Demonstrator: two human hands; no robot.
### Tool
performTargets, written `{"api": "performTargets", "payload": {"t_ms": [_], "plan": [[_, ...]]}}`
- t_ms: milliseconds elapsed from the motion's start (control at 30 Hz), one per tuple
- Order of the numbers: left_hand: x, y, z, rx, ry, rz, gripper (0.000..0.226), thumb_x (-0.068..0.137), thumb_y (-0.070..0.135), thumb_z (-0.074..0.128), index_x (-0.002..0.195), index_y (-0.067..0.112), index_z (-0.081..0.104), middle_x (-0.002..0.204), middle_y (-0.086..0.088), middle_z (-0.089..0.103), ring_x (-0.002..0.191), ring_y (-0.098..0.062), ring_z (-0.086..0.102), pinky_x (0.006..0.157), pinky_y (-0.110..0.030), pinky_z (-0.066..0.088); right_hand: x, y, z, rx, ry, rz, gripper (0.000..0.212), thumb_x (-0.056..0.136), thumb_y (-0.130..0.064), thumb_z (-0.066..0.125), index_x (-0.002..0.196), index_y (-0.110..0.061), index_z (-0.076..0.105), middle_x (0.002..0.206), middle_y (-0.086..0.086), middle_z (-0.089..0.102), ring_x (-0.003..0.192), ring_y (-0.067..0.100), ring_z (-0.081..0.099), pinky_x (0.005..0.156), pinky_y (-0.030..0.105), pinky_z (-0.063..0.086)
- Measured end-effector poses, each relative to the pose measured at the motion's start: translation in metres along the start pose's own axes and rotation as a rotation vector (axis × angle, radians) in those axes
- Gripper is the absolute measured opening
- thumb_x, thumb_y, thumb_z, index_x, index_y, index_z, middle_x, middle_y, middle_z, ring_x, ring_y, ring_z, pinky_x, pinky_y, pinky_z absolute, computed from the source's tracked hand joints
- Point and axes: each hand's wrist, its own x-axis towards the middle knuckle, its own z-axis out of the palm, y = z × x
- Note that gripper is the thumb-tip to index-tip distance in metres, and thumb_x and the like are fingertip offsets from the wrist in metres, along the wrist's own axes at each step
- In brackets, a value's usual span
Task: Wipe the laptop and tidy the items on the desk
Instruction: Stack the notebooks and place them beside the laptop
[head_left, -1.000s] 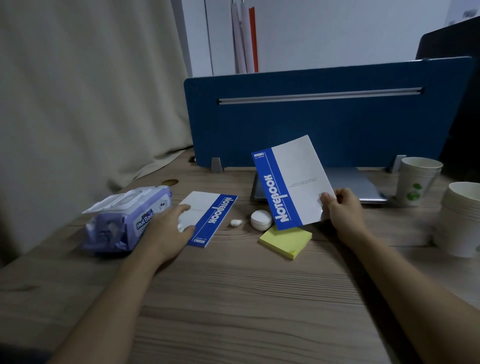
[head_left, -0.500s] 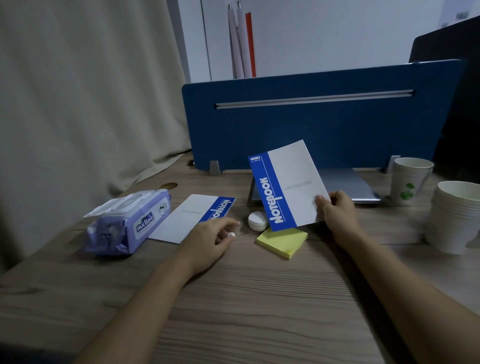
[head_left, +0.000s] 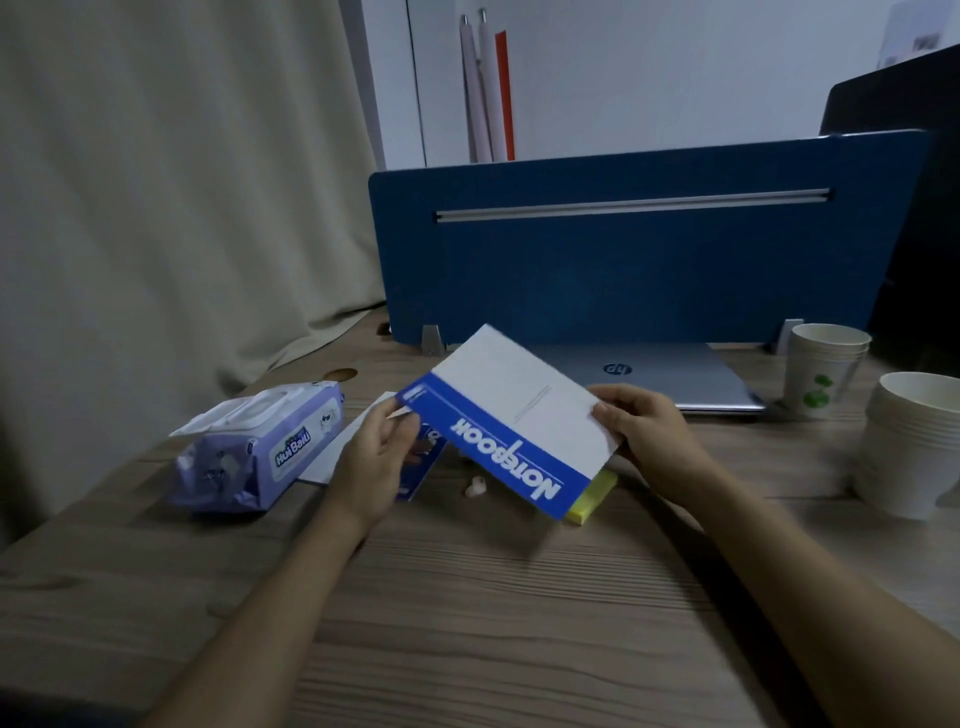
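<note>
Both hands hold one blue-and-white notebook (head_left: 511, 415) above the desk, tilted flat. My left hand (head_left: 379, 457) pinches its left corner and my right hand (head_left: 644, 431) grips its right edge. A second notebook (head_left: 343, 447) lies on the desk beneath my left hand, mostly hidden. The closed silver laptop (head_left: 670, 376) lies behind, against the blue divider. A yellow sticky-note pad (head_left: 592, 501) peeks out under the held notebook. A small white earbud (head_left: 474, 487) lies beside it. The purple wet-wipe pack (head_left: 260, 452) sits at the left, its lid flipped up.
A blue desk divider (head_left: 649, 249) stands across the back. A stack of paper cups (head_left: 823, 366) is right of the laptop, and a larger white cup stack (head_left: 909, 441) sits at the right edge. A curtain (head_left: 171, 182) hangs on the left. Bare wood desk (head_left: 467, 623) lies in front.
My left hand left the desk near the earbud and took the notebook's left corner. The notebook dropped from upright to nearly flat, now covering the white round case. The camera moved closer.
</note>
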Motion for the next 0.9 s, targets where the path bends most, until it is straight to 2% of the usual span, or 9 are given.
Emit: {"api": "performTargets", "payload": {"t_ms": [67, 133, 233, 333, 400, 467, 600, 733, 900], "plan": [[0.003, -0.003, -0.006, -0.037, 0.05, -0.081, 0.051, 0.087, 0.063, 0.046, 0.125, 0.031, 0.058, 0.116, 0.004, 0.069, 0.106, -0.014, 0.066, 0.088, -0.041, 0.054, -0.002, -0.001, 0.001, -0.044, -0.045, -0.029, 0.019, 0.095, -0.013, 0.057, 0.099, -0.022, 0.073, 0.096, 0.005, 0.075, 0.09, 0.02, 0.072, 0.066, 0.034, 0.058], [0.004, -0.003, -0.011, -0.031, 0.05, -0.13, 0.041, 0.086, 0.063, 0.045, 0.111, 0.036, 0.064, 0.105, 0.008, 0.071, 0.098, -0.011, 0.068, 0.079, -0.033, 0.054, -0.004, -0.002, 0.002, -0.079, -0.06, -0.05, 0.017, 0.094, -0.011, 0.058, 0.099, -0.018, 0.073, 0.095, 0.007, 0.076, 0.087, 0.022, 0.072, 0.073, 0.036, 0.059], [0.003, -0.003, -0.01, -0.017, -0.098, -0.148, 0.018, 0.095, 0.042, 0.055, 0.1, 0.032, 0.068, 0.097, 0.011, 0.076, 0.087, -0.007, 0.072, 0.065, -0.019, 0.052, -0.008, -0.006, 0.001, -0.106, -0.08, -0.035, 0.013, 0.094, -0.015, 0.06, 0.098, -0.018, 0.072, 0.092, 0.006, 0.076, 0.083, 0.023, 0.073, 0.071, 0.037, 0.06], [0.002, -0.002, -0.007, -0.027, -0.19, -0.207, 0.009, 0.097, 0.028, 0.058, 0.101, 0.025, 0.065, 0.091, 0.007, 0.078, 0.081, -0.012, 0.074, 0.059, -0.02, 0.055, -0.009, -0.007, 0.002, -0.04, -0.062, -0.017, 0.013, 0.091, -0.019, 0.064, 0.103, -0.019, 0.07, 0.095, 0.008, 0.073, 0.08, 0.023, 0.072, 0.068, 0.035, 0.059], [0.006, 0.0, -0.012, -0.03, -0.051, -0.231, 0.007, 0.097, 0.025, 0.058, 0.099, 0.02, 0.062, 0.082, 0.005, 0.077, 0.071, -0.009, 0.073, 0.054, -0.018, 0.052, -0.008, -0.007, 0.005, 0.066, -0.033, 0.003, 0.018, 0.092, -0.02, 0.062, 0.109, -0.013, 0.066, 0.09, 0.009, 0.068, 0.07, 0.022, 0.066, 0.064, 0.035, 0.053], [0.009, -0.002, -0.017, -0.047, 0.104, -0.268, 0.015, 0.097, 0.026, 0.057, 0.109, 0.017, 0.058, 0.088, -0.002, 0.074, 0.071, -0.013, 0.072, 0.056, -0.023, 0.052, -0.007, -0.007, 0.007, 0.234, -0.017, 0.022, 0.019, 0.095, -0.015, 0.058, 0.11, -0.005, 0.062, 0.084, 0.011, 0.061, 0.06, 0.015, 0.054, 0.054, 0.027, 0.048], [0.012, -0.006, -0.02, -0.129, 0.342, -0.316, 0.011, 0.098, 0.02, 0.052, 0.102, 0.017, 0.062, 0.095, -0.007, 0.072, 0.079, -0.019, 0.07, 0.064, -0.036, 0.056, -0.004, -0.005, 0.002, 0.182, 0.023, 0.013, 0.016, 0.095, -0.01, 0.056, 0.109, -0.006, 0.062, 0.093, 0.016, 0.063, 0.06, 0.015, 0.061, 0.055, 0.024, 0.052], [0.015, -0.008, -0.022, -0.07, 0.457, -0.335, 0.024, 0.098, 0.023, 0.05, 0.12, 0.014, 0.056, 0.105, -0.006, 0.068, 0.087, -0.019, 0.067, 0.058, -0.029, 0.049, -0.003, -0.004, 0.0, 0.111, 0.041, 0.006, 0.013, 0.095, -0.006, 0.055, 0.105, -0.008, 0.063, 0.089, 0.014, 0.063, 0.063, 0.016, 0.066, 0.057, 0.023, 0.054], [0.014, -0.008, -0.023, 0.021, 0.545, -0.352, 0.031, 0.097, 0.028, 0.05, 0.123, 0.011, 0.049, 0.113, -0.007, 0.064, 0.09, -0.021, 0.063, 0.057, -0.028, 0.046, -0.005, -0.006, -0.001, 0.069, 0.045, 0.012, 0.016, 0.096, -0.005, 0.052, 0.109, -0.007, 0.062, 0.091, 0.014, 0.063, 0.068, 0.018, 0.065, 0.061, 0.026, 0.055]]}}
